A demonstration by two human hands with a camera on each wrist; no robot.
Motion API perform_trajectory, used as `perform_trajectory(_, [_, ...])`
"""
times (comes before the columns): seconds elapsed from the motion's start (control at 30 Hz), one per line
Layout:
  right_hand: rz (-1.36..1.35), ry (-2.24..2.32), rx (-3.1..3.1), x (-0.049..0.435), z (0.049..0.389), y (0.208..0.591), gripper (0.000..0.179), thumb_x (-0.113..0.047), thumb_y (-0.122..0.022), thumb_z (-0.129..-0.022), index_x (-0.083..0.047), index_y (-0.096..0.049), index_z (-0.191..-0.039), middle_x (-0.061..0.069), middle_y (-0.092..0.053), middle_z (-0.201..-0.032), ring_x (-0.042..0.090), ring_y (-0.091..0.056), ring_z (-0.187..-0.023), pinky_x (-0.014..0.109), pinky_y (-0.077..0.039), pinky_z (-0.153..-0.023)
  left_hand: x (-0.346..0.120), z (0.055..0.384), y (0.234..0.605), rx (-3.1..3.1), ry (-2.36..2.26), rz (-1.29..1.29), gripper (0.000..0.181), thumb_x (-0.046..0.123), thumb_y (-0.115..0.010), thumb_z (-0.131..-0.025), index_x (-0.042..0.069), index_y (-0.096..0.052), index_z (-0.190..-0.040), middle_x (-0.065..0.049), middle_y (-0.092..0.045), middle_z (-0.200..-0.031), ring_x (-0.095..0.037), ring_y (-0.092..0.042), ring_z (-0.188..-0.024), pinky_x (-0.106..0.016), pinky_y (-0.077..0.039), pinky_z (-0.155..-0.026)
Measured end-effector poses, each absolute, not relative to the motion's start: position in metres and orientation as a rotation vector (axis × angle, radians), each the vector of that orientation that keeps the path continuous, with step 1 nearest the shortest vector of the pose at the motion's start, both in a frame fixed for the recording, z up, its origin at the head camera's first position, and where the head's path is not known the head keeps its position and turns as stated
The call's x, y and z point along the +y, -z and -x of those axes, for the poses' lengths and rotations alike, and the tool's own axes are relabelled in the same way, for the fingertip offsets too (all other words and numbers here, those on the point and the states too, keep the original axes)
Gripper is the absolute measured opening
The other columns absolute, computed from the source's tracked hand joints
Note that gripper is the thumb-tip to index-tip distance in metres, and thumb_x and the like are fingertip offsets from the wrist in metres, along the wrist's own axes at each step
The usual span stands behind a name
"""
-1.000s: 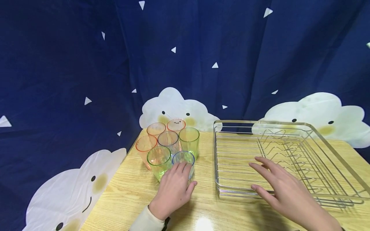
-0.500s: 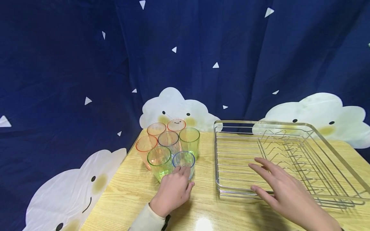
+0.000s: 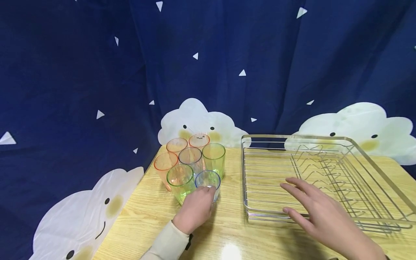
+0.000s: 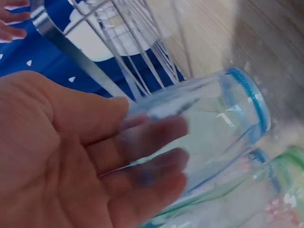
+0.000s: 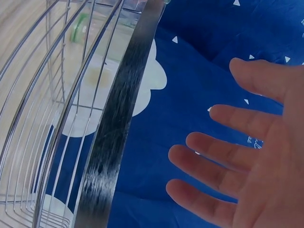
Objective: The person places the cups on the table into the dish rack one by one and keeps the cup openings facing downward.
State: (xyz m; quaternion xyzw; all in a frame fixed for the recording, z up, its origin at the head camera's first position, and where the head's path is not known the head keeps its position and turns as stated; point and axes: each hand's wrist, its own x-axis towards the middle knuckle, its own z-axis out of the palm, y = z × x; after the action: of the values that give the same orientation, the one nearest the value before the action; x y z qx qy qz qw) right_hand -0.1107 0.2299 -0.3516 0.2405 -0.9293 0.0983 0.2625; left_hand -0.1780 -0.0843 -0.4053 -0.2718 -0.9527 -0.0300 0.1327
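My left hand (image 3: 196, 208) is at the near side of a clear tumbler with a blue rim (image 3: 208, 180), which stands upright in front of the group. In the left wrist view, bent fingers (image 4: 161, 190) lie along the lower part of that clear tumbler (image 4: 209, 123), with the thumb at its other side. A green tumbler (image 3: 180, 178) stands close on its left and another green tumbler (image 3: 214, 160) behind it. Over the near part of a metal wire dish rack (image 3: 260, 216), my right hand (image 3: 320, 213) hovers with fingers spread, holding nothing.
Farther back stand a tumbler with a dark blue rim (image 3: 190, 159) and several orange-rimmed tumblers (image 3: 165, 166). The dish rack has raised wire dividers (image 3: 313, 169) on its right. A blue curtain (image 3: 208, 65) with white clouds hangs behind the wooden table (image 3: 227, 231).
My left hand has lowered from over the blue-rimmed tumbler's rim to its near side, and its fingers have bent. The thumb has gone out of sight in the head view. My right hand stays put.
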Motion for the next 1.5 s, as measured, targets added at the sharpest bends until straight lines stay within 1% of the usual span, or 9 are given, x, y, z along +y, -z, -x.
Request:
perform_trajectory(0.07, [-0.656,-0.262,-2.520,0.229,0.111,0.352,0.058,-0.036,-0.078,-0.082,-0.018,-0.060,-0.134,0.009,-0.060,-0.135,0.033,-0.065,-0.111,0.054,-0.056,-0.079,-0.085,0.181,0.407,-2.808,0.143,0.791,0.013,-0.002,-0.066,-0.082,0.006,-0.067,-0.092,-0.005,-0.069,-0.081,-0.020,-0.065,-0.076,-0.030,-0.053,-0.056])
perform_trajectory(0.13, [-0.661,-0.259,-2.523,0.229,0.111,0.352,0.058,-0.036,-0.078,-0.082,-0.018,-0.060,-0.134,0.010,-0.060,-0.135,0.034,-0.065,-0.111,0.055,-0.056,-0.078,-0.086,0.184,0.409,-2.834,0.185,0.791,0.012,-0.004,-0.065,-0.081,0.008,-0.065,-0.082,-0.003,-0.066,-0.074,-0.019,-0.063,-0.071,-0.029,-0.051,-0.054])
perform_trajectory(0.3, [-0.660,-0.262,-2.537,0.229,0.112,0.354,0.058,-0.035,-0.079,-0.081,-0.018,-0.060,-0.133,0.010,-0.060,-0.135,0.034,-0.064,-0.113,0.055,-0.056,-0.077,-0.086,0.190,0.413,-2.824,0.241,0.803,0.016,-0.007,-0.063,-0.081,0.008,-0.062,-0.077,-0.002,-0.062,-0.066,-0.018,-0.062,-0.064,-0.026,-0.048,-0.050])
perform_trajectory(0.47, [-0.659,-0.265,-2.550,0.227,0.112,0.356,0.057,-0.037,-0.078,-0.082,-0.018,-0.061,-0.133,0.010,-0.060,-0.135,0.035,-0.064,-0.114,0.056,-0.056,-0.079,-0.084,0.194,0.414,-2.815,0.237,0.806,0.015,-0.006,-0.062,-0.081,0.008,-0.061,-0.077,-0.005,-0.065,-0.067,-0.021,-0.066,-0.063,-0.028,-0.047,-0.047])
perform_trajectory(0.7, [-0.658,-0.247,-2.556,0.229,0.113,0.356,0.055,-0.037,-0.078,-0.082,-0.017,-0.062,-0.131,0.010,-0.061,-0.133,0.035,-0.065,-0.112,0.055,-0.056,-0.078,-0.085,0.199,0.412,-2.813,0.263,0.796,0.016,-0.008,-0.064,-0.079,0.008,-0.060,-0.077,-0.007,-0.066,-0.069,-0.024,-0.067,-0.065,-0.031,-0.050,-0.050])
perform_trajectory(1.0, [-0.633,-0.239,-2.608,0.231,0.113,0.359,0.055,-0.039,-0.077,-0.082,-0.018,-0.063,-0.131,0.010,-0.064,-0.130,0.035,-0.067,-0.108,0.055,-0.056,-0.078,-0.087,0.205,0.414,-2.848,0.315,0.832,0.019,-0.008,-0.062,-0.082,0.009,-0.058,-0.076,-0.004,-0.063,-0.067,-0.020,-0.065,-0.064,-0.028,-0.048,-0.052])
perform_trajectory(1.17, [-0.630,-0.226,-2.629,0.234,0.113,0.362,0.055,-0.038,-0.078,-0.081,-0.017,-0.063,-0.130,0.011,-0.065,-0.129,0.035,-0.068,-0.106,0.054,-0.057,-0.077,-0.086,0.203,0.415,-2.867,0.313,0.803,0.018,-0.008,-0.062,-0.082,0.009,-0.058,-0.077,-0.005,-0.065,-0.070,-0.023,-0.066,-0.067,-0.030,-0.049,-0.052])
perform_trajectory(1.23, [-0.632,-0.225,-2.628,0.235,0.113,0.364,0.055,-0.038,-0.079,-0.081,-0.016,-0.064,-0.129,0.012,-0.064,-0.129,0.036,-0.068,-0.106,0.055,-0.057,-0.078,-0.086,0.202,0.415,-2.867,0.310,0.798,0.018,-0.007,-0.063,-0.083,0.009,-0.057,-0.076,-0.005,-0.065,-0.070,-0.023,-0.066,-0.067,-0.030,-0.049,-0.052])
perform_trajectory(1.5, [-0.643,-0.236,-2.643,0.237,0.113,0.367,0.054,-0.039,-0.077,-0.083,-0.017,-0.063,-0.130,0.012,-0.064,-0.130,0.036,-0.067,-0.108,0.055,-0.056,-0.080,-0.086,0.202,0.416,-2.830,0.325,0.797,0.021,-0.008,-0.062,-0.082,0.010,-0.055,-0.072,-0.003,-0.062,-0.066,-0.018,-0.062,-0.060,-0.026,-0.044,-0.047])
